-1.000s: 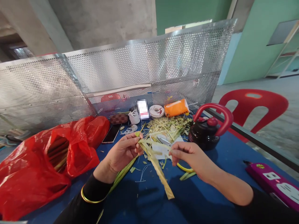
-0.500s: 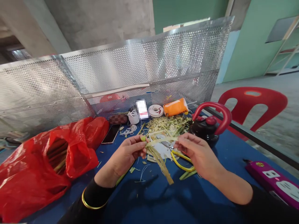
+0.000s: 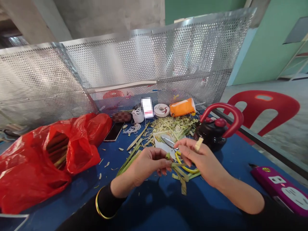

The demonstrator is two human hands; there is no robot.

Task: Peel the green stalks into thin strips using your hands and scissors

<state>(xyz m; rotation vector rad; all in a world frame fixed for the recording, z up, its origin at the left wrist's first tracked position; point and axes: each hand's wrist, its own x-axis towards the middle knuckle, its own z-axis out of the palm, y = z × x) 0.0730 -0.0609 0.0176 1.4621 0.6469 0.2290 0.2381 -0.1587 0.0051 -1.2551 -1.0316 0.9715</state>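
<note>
My left hand (image 3: 152,163) pinches a small bundle of pale green plant strips (image 3: 183,186), whose ends hang down to the right. My right hand (image 3: 197,155) is closed on one strip that runs across from the left fingertips; a pale strip end (image 3: 198,144) sticks up between its fingers. Below the hands lie yellow-handled scissors (image 3: 178,158), partly hidden by the right hand, their blades over a white sheet (image 3: 160,144). A heap of green and straw-coloured shreds (image 3: 172,125) spreads behind them. Long green stalks (image 3: 128,163) lie beside my left hand.
On the left is a red plastic bag (image 3: 31,160) with brown stalks inside. A phone (image 3: 114,132), white string (image 3: 138,115), a ribbon roll (image 3: 161,110) and an orange packet (image 3: 183,107) stand behind. A black jug (image 3: 209,134) and purple case (image 3: 279,186) are on the right.
My hands have come closer together, the left moving right. The strip stretched between them is now shorter, with an end poking up through my right fingers. The view has shifted slightly.
</note>
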